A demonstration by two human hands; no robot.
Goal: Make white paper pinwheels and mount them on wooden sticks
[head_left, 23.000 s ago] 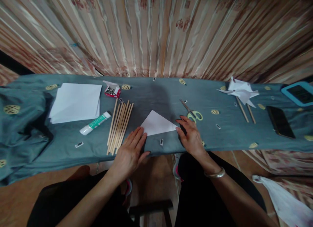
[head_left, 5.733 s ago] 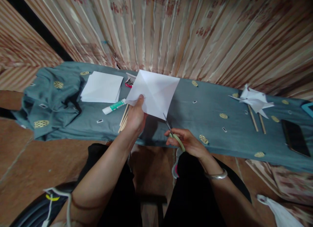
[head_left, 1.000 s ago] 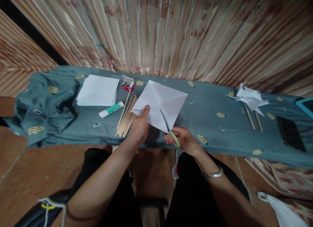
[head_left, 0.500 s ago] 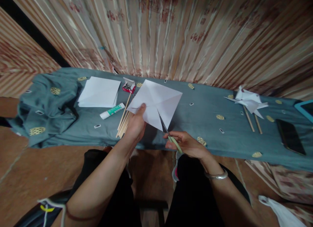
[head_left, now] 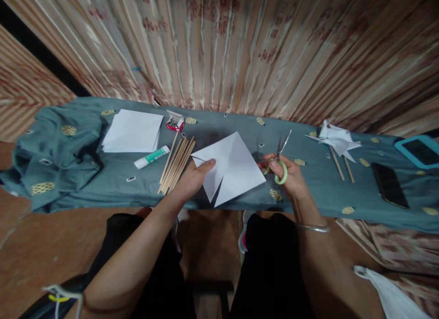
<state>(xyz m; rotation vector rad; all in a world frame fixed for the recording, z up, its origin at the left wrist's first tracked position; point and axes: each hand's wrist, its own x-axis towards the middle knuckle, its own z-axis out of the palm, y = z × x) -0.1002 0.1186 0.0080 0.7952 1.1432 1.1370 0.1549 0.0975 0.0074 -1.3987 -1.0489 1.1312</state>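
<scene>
The left hand [head_left: 192, 179] pinches the white paper square [head_left: 231, 170] by its left part, low over the table [head_left: 308, 191], so the cut flaps hang free. The right hand [head_left: 288, 175] closes its fingers on the scissors [head_left: 279, 161], blades pointing away from the paper. The cut lines are hard to see. Farther, wooden sticks [head_left: 176, 163] lie ready.

1. Matt white paper square [head_left: 233, 170], creased, thin and smooth.
2. Scissors [head_left: 279, 159]: shiny metal blades, pale green plastic handles.
3. Bare wooden sticks [head_left: 175, 169], dull and pale.
4. Soft matt teal cloth [head_left: 219, 131] over the table.
5. Glossy dark phone [head_left: 390, 185].
</scene>
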